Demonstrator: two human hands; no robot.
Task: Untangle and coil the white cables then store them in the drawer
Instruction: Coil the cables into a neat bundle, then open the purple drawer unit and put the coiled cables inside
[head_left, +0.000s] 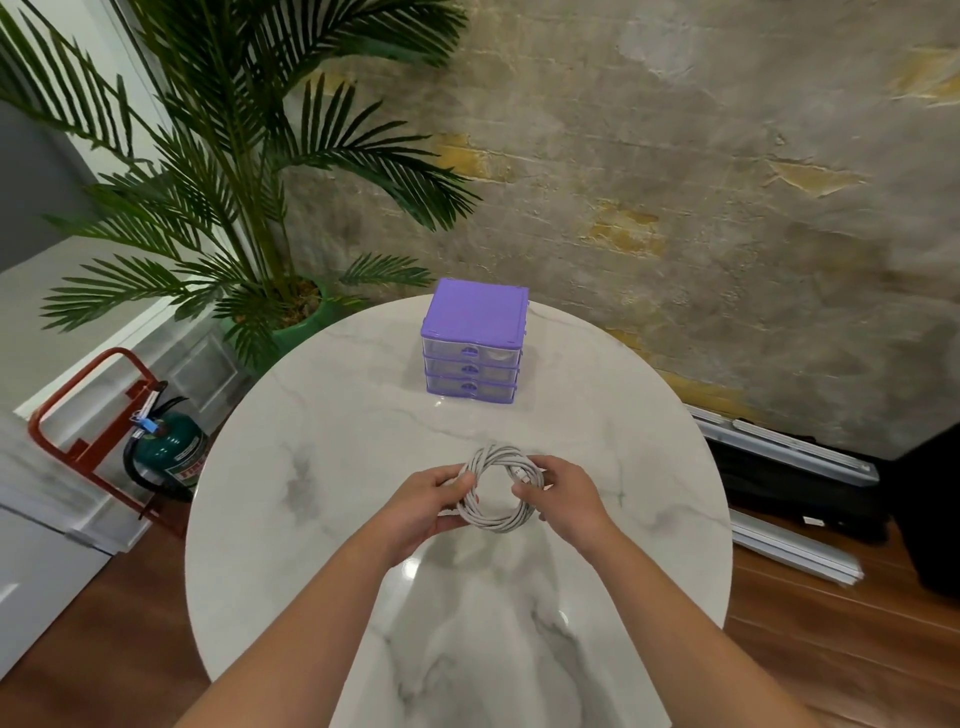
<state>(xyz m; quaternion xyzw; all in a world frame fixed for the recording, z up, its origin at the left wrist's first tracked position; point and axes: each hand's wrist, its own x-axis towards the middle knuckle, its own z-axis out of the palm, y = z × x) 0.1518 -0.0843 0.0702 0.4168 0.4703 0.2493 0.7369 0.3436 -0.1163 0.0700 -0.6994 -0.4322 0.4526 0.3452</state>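
Note:
A white cable (496, 522) is wound into a tight round coil, held just above the middle of the round marble table (322, 467). My left hand (428, 501) grips the coil's left side. My right hand (563, 496) pinches its right side, where the cable's plug end lies under the fingertips. A small purple drawer unit (475, 340) with three clear drawers, all closed, stands at the table's far edge beyond the coil. Something white shows through the top drawer's front.
A potted palm (249, 218) stands behind the table on the left. A green fire extinguisher (169, 452) in a red stand sits on the floor at left. Metal rails and dark bags (795, 478) lie on the floor at right, against a rough wall.

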